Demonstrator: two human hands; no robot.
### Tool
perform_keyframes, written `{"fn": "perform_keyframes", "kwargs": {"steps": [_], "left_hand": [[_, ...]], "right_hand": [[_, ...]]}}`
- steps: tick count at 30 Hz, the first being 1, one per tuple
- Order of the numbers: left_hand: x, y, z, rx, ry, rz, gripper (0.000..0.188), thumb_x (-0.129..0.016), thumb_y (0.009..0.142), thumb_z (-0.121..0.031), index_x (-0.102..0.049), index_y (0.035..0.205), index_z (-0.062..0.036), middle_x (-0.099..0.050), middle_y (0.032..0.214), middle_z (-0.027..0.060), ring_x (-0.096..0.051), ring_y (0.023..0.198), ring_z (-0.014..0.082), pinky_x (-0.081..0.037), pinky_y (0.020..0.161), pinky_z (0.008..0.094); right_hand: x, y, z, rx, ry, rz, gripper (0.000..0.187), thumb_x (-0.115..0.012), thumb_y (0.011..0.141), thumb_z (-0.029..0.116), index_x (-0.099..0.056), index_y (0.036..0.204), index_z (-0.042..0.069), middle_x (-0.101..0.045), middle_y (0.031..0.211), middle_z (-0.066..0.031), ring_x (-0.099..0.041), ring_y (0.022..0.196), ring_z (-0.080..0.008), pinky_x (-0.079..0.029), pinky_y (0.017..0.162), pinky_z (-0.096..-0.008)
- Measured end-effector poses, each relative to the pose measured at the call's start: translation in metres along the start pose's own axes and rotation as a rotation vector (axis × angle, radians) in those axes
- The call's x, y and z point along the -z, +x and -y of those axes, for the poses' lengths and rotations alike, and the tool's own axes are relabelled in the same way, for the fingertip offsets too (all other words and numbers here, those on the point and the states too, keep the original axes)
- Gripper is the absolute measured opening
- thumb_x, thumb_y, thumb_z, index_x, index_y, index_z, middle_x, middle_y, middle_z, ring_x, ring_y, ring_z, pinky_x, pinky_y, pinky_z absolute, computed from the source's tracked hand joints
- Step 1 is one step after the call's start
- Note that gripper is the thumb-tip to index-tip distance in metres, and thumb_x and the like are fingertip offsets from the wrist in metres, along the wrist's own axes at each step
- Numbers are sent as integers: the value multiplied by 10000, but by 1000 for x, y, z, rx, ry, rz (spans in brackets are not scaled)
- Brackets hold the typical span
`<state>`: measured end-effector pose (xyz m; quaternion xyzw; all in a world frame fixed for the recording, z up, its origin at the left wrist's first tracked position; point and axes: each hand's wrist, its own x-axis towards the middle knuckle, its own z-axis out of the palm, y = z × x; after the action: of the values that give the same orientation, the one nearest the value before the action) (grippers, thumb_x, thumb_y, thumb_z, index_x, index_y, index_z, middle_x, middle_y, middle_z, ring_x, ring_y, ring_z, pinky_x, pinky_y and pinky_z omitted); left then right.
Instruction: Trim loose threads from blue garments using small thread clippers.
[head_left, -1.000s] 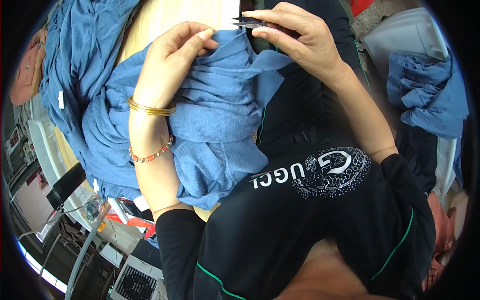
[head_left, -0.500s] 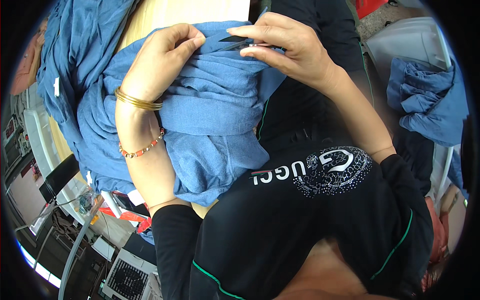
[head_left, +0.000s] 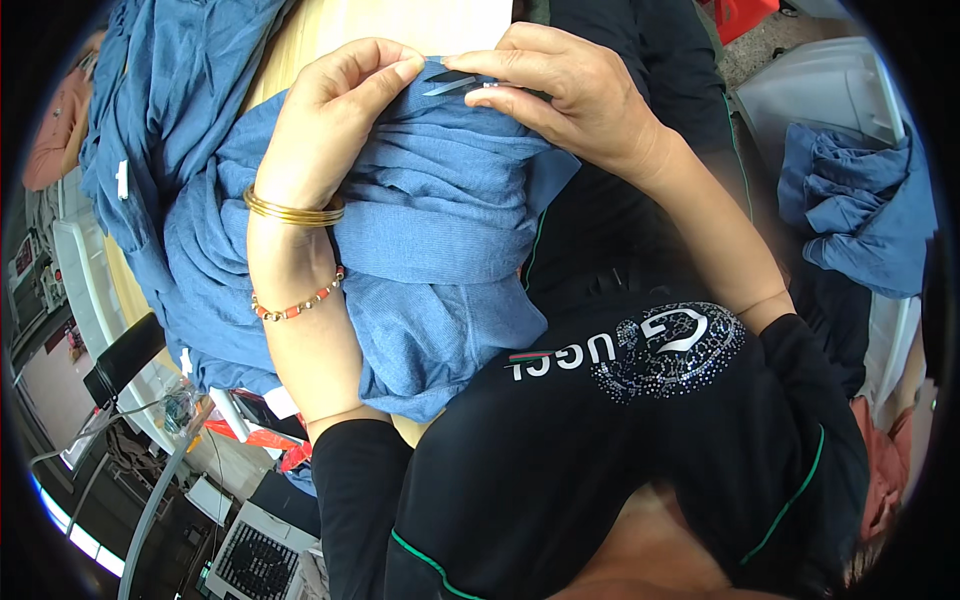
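Observation:
A blue knitted garment [head_left: 430,240] lies bunched in front of me, partly over my lap. At its far edge my left hand [head_left: 335,115] is closed, thumb and forefinger pinching the fabric. My right hand [head_left: 590,95] grips a small pair of thread snips [head_left: 452,86] with dark blades. The blades point left toward the pinched edge and stand slightly apart, just above the cloth. Part of the snips is hidden by my right fingers. Whether a thread lies between the blades is too small to tell.
A pale wooden board [head_left: 400,25] lies under the garment. More blue fabric [head_left: 170,90] hangs at the left. To the right, a translucent plastic tub [head_left: 830,75] stands beside a heap of blue cloth [head_left: 860,205]. A grey metal tube [head_left: 150,505] curves at lower left.
My left hand has shifted slightly right and away from me, with the garment. The snips have moved a little left, nearer the left fingertips. Both hands keep their grip.

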<state>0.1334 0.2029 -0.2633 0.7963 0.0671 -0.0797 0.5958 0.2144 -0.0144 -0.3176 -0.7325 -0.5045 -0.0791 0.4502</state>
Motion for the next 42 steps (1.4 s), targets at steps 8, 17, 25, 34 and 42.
{"fn": "perform_keyframes", "kwargs": {"steps": [8, 17, 25, 34, 42], "left_hand": [[1, 0, -1, -13, -27, 22, 187, -601, 988, -156, -672, 1036, 10, -658, 916, -34, -577, 847, 34, -454, 771, 178], [10, -9, -5, 72, 503, -22, 193, -677, 884, -113, -657, 1030, 12, -691, 853, 50, -624, 796, 113, -497, 738, 260], [24, -10, 6, -58, 376, -179, 158, -666, 887, -117, -709, 990, -5, -670, 731, 32, -601, 711, 78, -483, 665, 242], [32, -15, -7, -106, 54, -208, 161, -660, 908, -84, -707, 1033, 7, -664, 847, -13, -569, 770, 45, -463, 711, 193], [49, -18, 4, -37, 49, -73, 303, -629, 914, -50, -635, 1217, -45, -642, 983, -46, -487, 749, 0, -372, 631, 146]], "right_hand": [[0, -1, -4, -26, 36, 4, 226, -719, 855, 268, -746, 1041, 143, -640, 809, -29, -638, 700, -190, -522, 627, -296], [2, 5, -25, 326, 240, -196, 290, -717, 864, 90, -676, 1131, -14, -597, 801, -134, -582, 662, -241, -469, 602, -325], [-5, 7, 6, 21, 109, 2, 345, -753, 823, 72, -715, 1166, 87, -581, 761, -36, -534, 650, -131, -448, 598, -277], [-7, 32, 20, 104, 59, -12, 370, -779, 798, 85, -714, 1162, 84, -570, 749, -42, -545, 630, -131, -453, 576, -270], [-18, 34, 21, 69, 41, 45, 371, -786, 800, 111, -709, 1160, 67, -571, 764, -42, -556, 636, -130, -461, 580, -269]]}}
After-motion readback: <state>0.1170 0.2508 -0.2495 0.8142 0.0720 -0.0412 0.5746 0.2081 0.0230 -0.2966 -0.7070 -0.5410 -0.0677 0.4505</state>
